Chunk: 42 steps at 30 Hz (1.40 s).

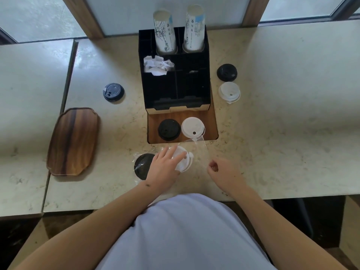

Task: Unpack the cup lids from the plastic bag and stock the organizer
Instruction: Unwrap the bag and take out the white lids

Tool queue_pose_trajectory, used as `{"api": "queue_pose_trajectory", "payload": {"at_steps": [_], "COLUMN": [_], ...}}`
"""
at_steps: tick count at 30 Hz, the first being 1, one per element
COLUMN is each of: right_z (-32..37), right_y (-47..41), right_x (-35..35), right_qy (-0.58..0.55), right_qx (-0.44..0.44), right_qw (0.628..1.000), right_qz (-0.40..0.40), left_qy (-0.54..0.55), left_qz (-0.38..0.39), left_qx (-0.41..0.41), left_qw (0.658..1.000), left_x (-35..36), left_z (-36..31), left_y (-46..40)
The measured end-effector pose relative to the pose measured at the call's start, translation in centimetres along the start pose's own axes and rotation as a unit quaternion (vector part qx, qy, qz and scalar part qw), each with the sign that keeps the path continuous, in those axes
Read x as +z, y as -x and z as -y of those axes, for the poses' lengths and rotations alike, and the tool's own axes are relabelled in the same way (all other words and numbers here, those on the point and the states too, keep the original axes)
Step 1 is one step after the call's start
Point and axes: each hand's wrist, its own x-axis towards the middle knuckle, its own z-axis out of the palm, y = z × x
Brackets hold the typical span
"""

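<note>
Reaching into plastic bag [202, 151]
Left hand [165, 168] spread flat over white lid [184, 162]; right hand [224, 172] pinching bag film.

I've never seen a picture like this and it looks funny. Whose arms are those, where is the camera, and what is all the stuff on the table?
There is just one picture, taken by a camera worn on a person's head, looking down. So the arms are that person's own.

The left hand rests on a white lid inside a clear plastic bag; a black lid lies in the bag too. The right hand is loosely curled beside the bag; I can't tell if it pinches the plastic.

On the table stands a black organizer holding two stacks of paper cups. More lids lie around it, and a wooden tray sits at the left.
</note>
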Motion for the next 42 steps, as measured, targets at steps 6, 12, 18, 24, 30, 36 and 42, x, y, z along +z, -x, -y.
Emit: {"api": "queue_pose_trajectory", "payload": {"at_steps": [6,12,18,24,30,36,42], "right_z": [-1.2,-2.7,-3.4,-0.6,2.6,2.0,1.2], "right_y": [-0.6,-1.1,-0.5,-1.7,-4.8,-6.2,-6.6], "right_x": [0.0,-0.7,-1.2,-2.5,-1.3,-0.6,-0.3], "right_qy": [-0.203,-0.404,-0.321,-0.225,-0.104,-0.172,-0.231], "right_qx": [0.123,0.269,0.302,0.147,0.094,0.169,0.225], "right_qw": [0.971,0.874,0.898,0.95,0.988,0.966,0.942], "right_qz": [0.003,0.001,-0.01,-0.157,0.056,0.098,0.09], "left_qy": [-0.024,-0.036,-0.022,-0.009,-0.008,0.012,0.032], "left_qz": [0.026,0.045,0.035,0.039,0.019,0.016,0.001], "left_qx": [-0.022,-0.03,-0.028,-0.026,0.001,-0.036,-0.058], "left_qw": [0.999,0.998,0.999,0.999,1.0,0.999,0.998], "left_x": [-0.4,-0.5,-0.3,-0.3,0.0,-0.6,-0.3], "left_z": [0.1,-0.1,0.1,0.3,0.8,2.7,3.1], "left_y": [-1.1,-1.8,-1.7,-1.7,-1.3,-0.2,0.3]}}
